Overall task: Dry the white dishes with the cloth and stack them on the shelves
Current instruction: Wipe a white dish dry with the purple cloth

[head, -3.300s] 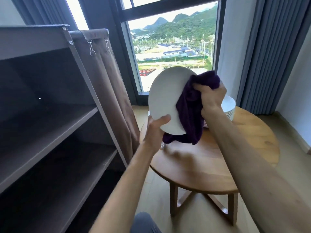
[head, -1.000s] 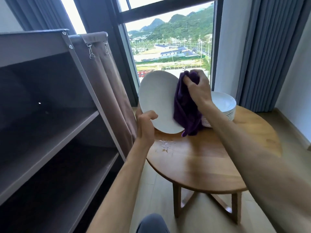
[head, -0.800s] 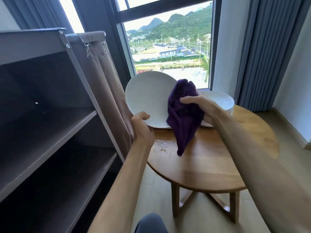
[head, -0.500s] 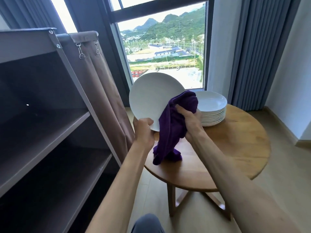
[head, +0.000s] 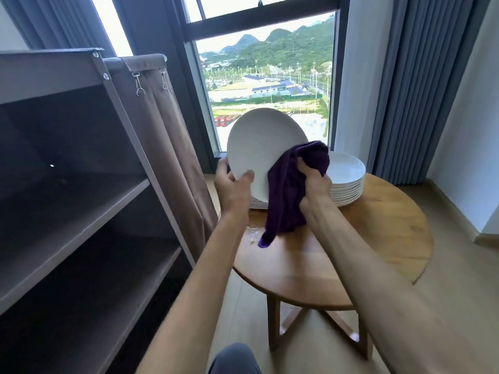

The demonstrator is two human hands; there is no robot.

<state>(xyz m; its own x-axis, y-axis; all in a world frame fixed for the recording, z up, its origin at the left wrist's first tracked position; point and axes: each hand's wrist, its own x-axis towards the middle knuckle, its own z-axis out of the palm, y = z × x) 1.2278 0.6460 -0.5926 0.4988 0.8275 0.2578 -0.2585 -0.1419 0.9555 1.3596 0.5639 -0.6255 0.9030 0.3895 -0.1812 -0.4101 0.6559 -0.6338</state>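
My left hand (head: 234, 188) grips the lower left rim of a white plate (head: 260, 147), held nearly upright above the round wooden table (head: 383, 238). Against the plate's right side my right hand (head: 314, 182) holds a bunched purple cloth (head: 289, 201), whose tail hangs down to the tabletop. Behind my hands a stack of several white plates (head: 347, 179) stands on the table. The brown shelf unit (head: 81, 206) fills the left of the view, its shelves bare.
A brown fabric curtain (head: 167, 136) hangs from clips at the shelf unit's right side, close to the table. Small water drops (head: 252, 234) lie on the tabletop. Behind the table are a tall window (head: 270, 82) and grey drapes (head: 421, 90). A white wall is on the right.
The plate has tipped and turned in my left hand while the cloth slid over its face. My right hand has shifted along the plate's right edge, and the view has swung slightly left.
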